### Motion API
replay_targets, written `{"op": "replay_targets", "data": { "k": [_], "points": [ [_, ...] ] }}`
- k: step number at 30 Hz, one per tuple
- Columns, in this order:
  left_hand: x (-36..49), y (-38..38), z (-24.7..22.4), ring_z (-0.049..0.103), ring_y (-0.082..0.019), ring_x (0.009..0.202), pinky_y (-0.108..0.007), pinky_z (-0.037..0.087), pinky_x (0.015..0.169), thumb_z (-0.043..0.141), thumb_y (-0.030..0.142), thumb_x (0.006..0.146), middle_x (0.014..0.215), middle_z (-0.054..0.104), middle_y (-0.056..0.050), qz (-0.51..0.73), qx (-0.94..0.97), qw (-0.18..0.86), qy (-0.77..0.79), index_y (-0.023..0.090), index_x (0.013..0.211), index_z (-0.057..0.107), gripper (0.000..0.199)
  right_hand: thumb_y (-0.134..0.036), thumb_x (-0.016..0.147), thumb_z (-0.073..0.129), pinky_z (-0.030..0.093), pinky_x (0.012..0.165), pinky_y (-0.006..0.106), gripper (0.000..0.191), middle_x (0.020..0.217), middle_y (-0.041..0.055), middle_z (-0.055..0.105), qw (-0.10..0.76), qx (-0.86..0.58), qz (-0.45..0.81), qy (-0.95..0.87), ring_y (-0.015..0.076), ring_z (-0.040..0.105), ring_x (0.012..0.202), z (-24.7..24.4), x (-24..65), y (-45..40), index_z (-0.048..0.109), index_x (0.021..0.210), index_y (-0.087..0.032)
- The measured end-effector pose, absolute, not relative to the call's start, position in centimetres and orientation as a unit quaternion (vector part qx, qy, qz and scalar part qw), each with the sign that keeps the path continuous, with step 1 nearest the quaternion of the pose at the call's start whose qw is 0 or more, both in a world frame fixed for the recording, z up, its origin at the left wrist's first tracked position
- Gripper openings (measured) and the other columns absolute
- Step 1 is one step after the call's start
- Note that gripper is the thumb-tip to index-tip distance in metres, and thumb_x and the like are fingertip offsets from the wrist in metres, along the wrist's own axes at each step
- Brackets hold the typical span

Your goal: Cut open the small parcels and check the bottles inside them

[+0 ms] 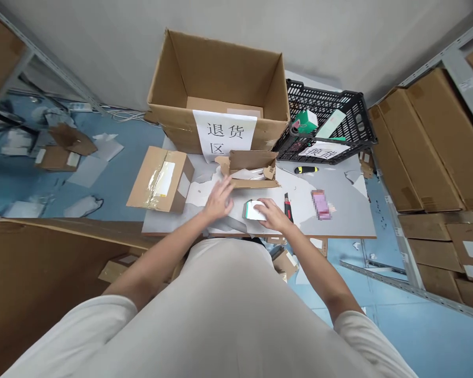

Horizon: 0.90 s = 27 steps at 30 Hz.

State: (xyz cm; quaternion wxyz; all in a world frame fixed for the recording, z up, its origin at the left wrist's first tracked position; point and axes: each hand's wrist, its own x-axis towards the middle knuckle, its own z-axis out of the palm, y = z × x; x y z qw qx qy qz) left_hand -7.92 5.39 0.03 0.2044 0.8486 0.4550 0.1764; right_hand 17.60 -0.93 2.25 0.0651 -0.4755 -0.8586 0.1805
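My right hand [273, 213] grips a small white box with a green edge [253, 211] near the table's front, its fingers over the top and side. To its left, my left hand [219, 199] hovers with fingers apart and slightly blurred, and nothing shows in its grasp. Just beyond the fingers lies an opened brown carton [252, 183] with torn flaps and white wrapping inside. Right of the white box is a red and black utility knife [288, 208]. Whether the left fingertips touch the carton's torn flap, I cannot tell.
A large open cardboard box [173, 123] with a printed sheet stands behind. Right of it is a black plastic crate [358, 126] holding several small boxes. A taped carton [153, 178] sits left; a yellow-black cutter [306, 169] and pink packet [320, 205] lie right.
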Motion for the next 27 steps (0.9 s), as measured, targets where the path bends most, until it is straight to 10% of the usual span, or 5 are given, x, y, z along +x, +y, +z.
{"op": "replay_targets", "data": {
  "k": [6,11,17,27],
  "points": [
    [-4.7,2.3,-2.8,0.045,-0.029,0.131,-0.040,0.041,0.107,0.080,0.042,0.060,0.146,0.041,-0.018,0.195,0.784,0.403,0.430,0.013,0.147,0.022,0.108,-0.026,0.078,0.062,0.041,0.102,0.047,0.048,0.133,0.0180,0.048,0.148,-0.453,0.235,-0.847,0.0296,0.044,0.125,1.5,17.0,0.1,0.049,0.124,-0.017],
    [-3.2,4.1,-3.2,0.057,-0.027,0.115,-0.039,0.045,0.100,0.083,0.037,0.057,0.126,0.059,-0.011,0.203,0.765,0.433,0.431,0.017,0.128,0.045,0.082,-0.032,0.085,0.051,0.035,0.107,0.053,0.058,0.139,0.0223,0.042,0.230,-0.592,0.158,-0.756,0.0305,0.038,0.134,1.7,17.2,-1.1,0.032,0.137,-0.015],
    [-3.8,3.6,-3.1,0.057,-0.025,0.111,-0.036,0.045,0.097,0.083,0.034,0.056,0.121,0.060,-0.010,0.204,0.773,0.425,0.423,0.016,0.122,0.047,0.077,-0.009,0.091,0.032,0.008,0.112,0.065,0.039,0.129,0.0142,0.055,0.071,-0.558,0.058,-0.825,0.0297,0.041,0.129,2.7,17.5,-2.2,0.055,0.121,-0.020],
    [-2.5,3.6,-3.5,0.057,-0.028,0.110,-0.040,0.046,0.095,0.081,0.030,0.056,0.118,0.059,-0.009,0.235,0.755,0.441,0.425,0.019,0.119,0.047,0.072,-0.005,0.084,0.041,0.024,0.108,0.052,0.036,0.091,0.0060,0.065,0.026,-0.465,0.200,-0.862,0.0207,0.056,0.091,5.1,18.2,-1.4,0.067,0.102,-0.021]
  ]
}}
